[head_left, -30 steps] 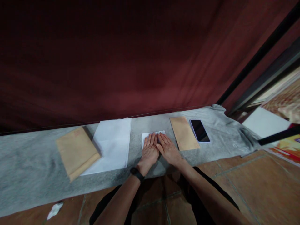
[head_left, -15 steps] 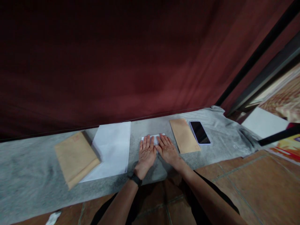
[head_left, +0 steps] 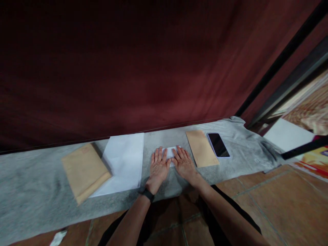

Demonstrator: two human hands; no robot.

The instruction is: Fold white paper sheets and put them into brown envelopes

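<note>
A small folded piece of white paper (head_left: pixel 169 153) lies flat on the grey cloth (head_left: pixel 164 138), partly hidden under my hands. My left hand (head_left: pixel 159 166) rests palm down over its left side, fingers stretched out and a dark band on the wrist. Flat on its right side is my right hand (head_left: pixel 184 164), fingers also extended. Between the two thumbs a strip of the paper shows. Just right of my right hand lies a brown envelope (head_left: pixel 202 149).
A phone (head_left: pixel 218 145) lies beside the envelope. To the left, a stack of brown envelopes (head_left: pixel 85 171) overlaps white paper sheets (head_left: pixel 125 160). A dark red curtain (head_left: pixel 153 68) hangs behind the cloth. Floor tiles (head_left: pixel 282 201) run along the front.
My left hand has slid slightly left, so the gap between my hands is wider and more of the folded paper shows. My right hand has hardly moved.
</note>
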